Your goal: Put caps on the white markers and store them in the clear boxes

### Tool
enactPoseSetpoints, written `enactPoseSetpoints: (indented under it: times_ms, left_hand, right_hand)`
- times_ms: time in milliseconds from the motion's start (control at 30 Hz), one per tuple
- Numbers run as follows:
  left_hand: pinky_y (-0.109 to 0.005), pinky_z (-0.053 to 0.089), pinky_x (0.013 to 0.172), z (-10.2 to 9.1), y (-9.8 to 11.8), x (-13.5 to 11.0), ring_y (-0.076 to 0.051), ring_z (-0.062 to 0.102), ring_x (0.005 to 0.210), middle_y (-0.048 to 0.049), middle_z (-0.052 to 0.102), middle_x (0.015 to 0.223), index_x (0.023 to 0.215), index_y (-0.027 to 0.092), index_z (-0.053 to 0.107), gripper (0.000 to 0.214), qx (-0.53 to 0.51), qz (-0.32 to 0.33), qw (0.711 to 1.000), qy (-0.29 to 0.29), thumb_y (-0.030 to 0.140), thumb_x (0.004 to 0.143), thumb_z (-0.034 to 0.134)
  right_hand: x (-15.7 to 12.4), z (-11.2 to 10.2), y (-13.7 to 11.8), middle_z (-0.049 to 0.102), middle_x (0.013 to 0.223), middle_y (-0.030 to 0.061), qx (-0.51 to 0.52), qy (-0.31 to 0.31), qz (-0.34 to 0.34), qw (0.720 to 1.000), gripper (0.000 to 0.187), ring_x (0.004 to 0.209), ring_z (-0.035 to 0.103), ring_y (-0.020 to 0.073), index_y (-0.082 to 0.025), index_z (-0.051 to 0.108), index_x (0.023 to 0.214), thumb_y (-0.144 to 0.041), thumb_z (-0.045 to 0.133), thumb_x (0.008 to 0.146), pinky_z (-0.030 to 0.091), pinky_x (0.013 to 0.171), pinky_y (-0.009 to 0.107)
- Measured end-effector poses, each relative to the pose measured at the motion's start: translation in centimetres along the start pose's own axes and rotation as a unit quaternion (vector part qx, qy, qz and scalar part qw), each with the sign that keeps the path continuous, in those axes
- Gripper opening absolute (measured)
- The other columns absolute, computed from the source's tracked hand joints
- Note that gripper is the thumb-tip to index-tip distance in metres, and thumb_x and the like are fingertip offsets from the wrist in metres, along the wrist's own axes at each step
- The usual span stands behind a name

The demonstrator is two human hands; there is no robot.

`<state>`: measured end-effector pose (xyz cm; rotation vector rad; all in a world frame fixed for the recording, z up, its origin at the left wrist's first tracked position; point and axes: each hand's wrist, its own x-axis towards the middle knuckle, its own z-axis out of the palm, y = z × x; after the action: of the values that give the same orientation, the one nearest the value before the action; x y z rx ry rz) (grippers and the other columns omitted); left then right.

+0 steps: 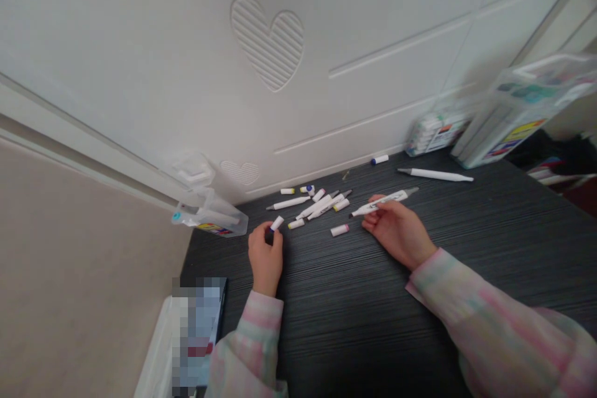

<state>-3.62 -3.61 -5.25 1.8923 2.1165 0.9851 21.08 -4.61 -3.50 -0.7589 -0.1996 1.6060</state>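
My left hand (265, 255) pinches a white marker cap (277, 223) with a dark blue end between thumb and finger, just above the table. In my right hand (394, 227) is an uncapped white marker (383, 202), held at a slant with a dark nib at each end. Between the hands lie several uncapped white markers (321, 205) in a small heap, with loose caps around them. A cap with a pink end (339, 230) rests near my right hand, and a yellow-ended cap (296, 224) near my left.
The dark wood-grain table (336, 311) meets a white panel (186, 62) with heart reliefs. Clear plastic marker cases stand at the left (219, 217) and right (508, 118). Another uncapped marker (436, 175) and a blue-ended cap (380, 160) lie at the back. A pixelated screen (200, 329) sits lower left.
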Motion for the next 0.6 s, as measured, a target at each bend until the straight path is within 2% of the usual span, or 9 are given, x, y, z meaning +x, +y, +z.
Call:
enactPoseSetpoints:
  times_ms: [133, 333, 600]
  left_hand:
    - [-0.041, 0.043, 0.080, -0.18, -0.64, 0.45, -0.025, 0.055, 0.088, -0.0092, 0.063, 0.088, 0.087, 0.017, 0.060, 0.019, 0.030, 0.008, 0.999, -0.008, 0.024, 0.075, 0.048]
    - [-0.044, 0.038, 0.086, 0.06, -0.37, 0.41, -0.027, 0.054, 0.092, -0.0108, 0.064, 0.089, 0.084, 0.017, 0.062, 0.018, 0.069, 0.047, 0.996, -0.029, 0.023, 0.074, 0.049]
    - [-0.045, 0.037, 0.087, 0.30, -0.61, 0.44, -0.028, 0.053, 0.093, -0.0116, 0.063, 0.091, 0.086, 0.014, 0.063, 0.021, 0.093, 0.050, 0.994, -0.025, 0.024, 0.075, 0.047]
  right_hand:
    - [0.07, -0.13, 0.08, 0.048, 0.051, -0.0039, 0.000, 0.005, 0.000, 1.000, 0.008, 0.050, 0.043, 0.0066, -0.017, 0.059, 0.068, -0.016, 0.061, 0.060, 0.037, 0.051, 0.019]
    - [0.26, -0.11, 0.11, 0.045, 0.050, -0.0044, 0.009, 0.014, 0.008, 1.000, 0.007, 0.049, 0.042, 0.0067, -0.017, 0.058, 0.064, -0.020, 0.063, 0.063, 0.037, 0.049, 0.020]
    - [0.46, -0.17, 0.11, 0.043, 0.050, -0.0047, 0.016, 0.005, 0.013, 1.000, 0.012, 0.047, 0.039, 0.0058, -0.015, 0.055, 0.062, -0.021, 0.065, 0.064, 0.034, 0.048, 0.019]
